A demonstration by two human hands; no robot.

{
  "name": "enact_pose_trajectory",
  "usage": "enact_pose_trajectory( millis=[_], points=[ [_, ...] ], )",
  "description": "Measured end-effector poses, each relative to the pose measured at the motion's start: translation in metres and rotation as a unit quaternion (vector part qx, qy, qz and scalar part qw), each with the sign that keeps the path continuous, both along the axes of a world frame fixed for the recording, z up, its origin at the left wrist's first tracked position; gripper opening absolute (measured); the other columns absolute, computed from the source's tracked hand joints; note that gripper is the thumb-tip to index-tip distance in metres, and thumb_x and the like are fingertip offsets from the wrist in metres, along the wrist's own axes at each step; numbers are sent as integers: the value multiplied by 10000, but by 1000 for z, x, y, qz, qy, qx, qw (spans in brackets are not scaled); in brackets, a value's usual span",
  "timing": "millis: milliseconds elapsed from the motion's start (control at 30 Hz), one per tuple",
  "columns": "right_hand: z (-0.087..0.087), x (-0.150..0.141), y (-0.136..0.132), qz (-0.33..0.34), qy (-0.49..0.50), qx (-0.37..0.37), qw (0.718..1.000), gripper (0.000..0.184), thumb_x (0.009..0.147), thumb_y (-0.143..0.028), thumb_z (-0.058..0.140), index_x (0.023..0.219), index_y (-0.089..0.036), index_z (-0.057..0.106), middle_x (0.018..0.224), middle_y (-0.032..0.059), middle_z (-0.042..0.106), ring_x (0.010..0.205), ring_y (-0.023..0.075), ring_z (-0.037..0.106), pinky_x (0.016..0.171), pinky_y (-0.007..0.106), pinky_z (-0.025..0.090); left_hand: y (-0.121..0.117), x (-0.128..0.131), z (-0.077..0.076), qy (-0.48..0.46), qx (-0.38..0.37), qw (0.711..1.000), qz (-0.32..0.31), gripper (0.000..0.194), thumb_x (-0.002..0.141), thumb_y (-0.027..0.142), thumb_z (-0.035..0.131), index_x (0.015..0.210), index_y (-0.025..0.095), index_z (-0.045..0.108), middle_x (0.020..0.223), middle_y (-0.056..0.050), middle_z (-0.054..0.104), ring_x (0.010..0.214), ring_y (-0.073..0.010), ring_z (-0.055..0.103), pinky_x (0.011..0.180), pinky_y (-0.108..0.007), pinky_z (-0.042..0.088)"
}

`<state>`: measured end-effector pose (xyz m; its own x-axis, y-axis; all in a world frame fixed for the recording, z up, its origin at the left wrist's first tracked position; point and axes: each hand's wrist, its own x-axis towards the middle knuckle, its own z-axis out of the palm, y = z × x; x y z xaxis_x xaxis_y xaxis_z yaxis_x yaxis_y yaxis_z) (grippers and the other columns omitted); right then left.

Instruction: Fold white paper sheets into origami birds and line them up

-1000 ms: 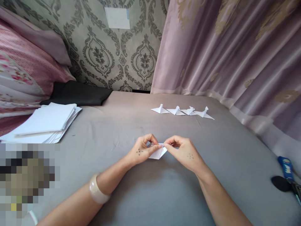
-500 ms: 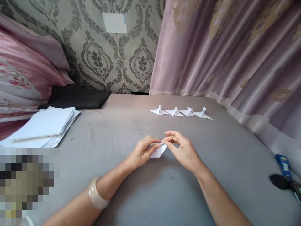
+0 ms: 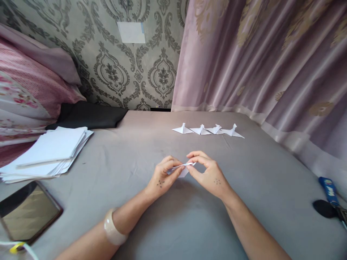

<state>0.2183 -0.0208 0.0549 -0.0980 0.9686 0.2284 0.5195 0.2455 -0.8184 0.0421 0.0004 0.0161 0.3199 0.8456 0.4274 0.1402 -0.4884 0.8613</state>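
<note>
Between my two hands is a small folded white paper point(image 3: 184, 172), seen nearly edge-on along its top, with a flap hanging below. My left hand point(image 3: 163, 176) pinches its left side between thumb and fingers. My right hand point(image 3: 206, 170) pinches the right end with thumb and index finger, the other fingers curled above. Parts of the paper are hidden by the fingers. Farther back, several folded paper cranes point(image 3: 183, 129) stand in a row on the grey cloth surface point(image 3: 141, 151).
A stack of white paper sheets point(image 3: 51, 146) lies at the left, near a black folded item point(image 3: 89, 115). At lower left is a dark-framed tablet-like device point(image 3: 31, 213) with a white cable. A blue packet point(image 3: 328, 189) and a black round object point(image 3: 324, 208) lie at the right edge.
The folded paper has tilted, so its broad face shows less and its top edge more. Both hands stay close together, still pinching it. The view has shifted slightly.
</note>
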Motion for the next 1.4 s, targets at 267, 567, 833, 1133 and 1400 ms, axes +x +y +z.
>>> enact_pose_trajectory(
  millis=[267, 567, 833, 1133, 1400],
  points=[
    [0, -3, 0, 2, 20, -8, 1000, 80, 802, -287, 609, 784, -229, 659, 1068, 35, 633, 985, 178, 610, 873, 295, 446, -4, 1, 4, -1, -15, 1000, 10, 150, 875, 272, 589, 811, 169, 676, 784, -41, 608, 744, -141, 585, 691, -256, 456],
    [2, -2, 0, 3, 23, -12, 1000, 92, 802, -257, 598, 777, -235, 683, 1055, 32, 640, 958, 181, 616, 810, 288, 475, -2, 0, 1, -24, -54, 998, -6, 153, 866, 279, 608, 818, 165, 697, 785, -35, 621, 737, -131, 579, 703, -249, 451],
    [2, 0, 1, 21, 38, -13, 999, 140, 832, -290, 579, 756, -237, 684, 992, 30, 652, 922, 181, 622, 848, 316, 476, -1, 3, 6, -31, -102, 994, -5, 201, 830, 332, 649, 714, 178, 705, 723, -27, 622, 704, -138, 580, 695, -259, 451],
    [-12, -5, 6, 12, 186, -192, 964, 407, 798, -514, 621, 1059, -202, 634, 1043, 68, 688, 959, 195, 640, 847, 324, 499, 3, 4, -3, -164, -338, 927, 24, 272, 718, 415, 735, 727, 143, 732, 697, -45, 679, 648, -152, 590, 614, -266, 436],
    [-29, -16, 9, 2, 185, -273, 944, 312, 737, -461, 662, 749, -149, 673, 697, 26, 681, 622, 129, 601, 596, 252, 468, 9, 1, -5, -163, -408, 898, 26, 298, 668, 391, 777, 796, 124, 749, 732, -69, 716, 656, -162, 623, 625, -277, 475]
  ],
)
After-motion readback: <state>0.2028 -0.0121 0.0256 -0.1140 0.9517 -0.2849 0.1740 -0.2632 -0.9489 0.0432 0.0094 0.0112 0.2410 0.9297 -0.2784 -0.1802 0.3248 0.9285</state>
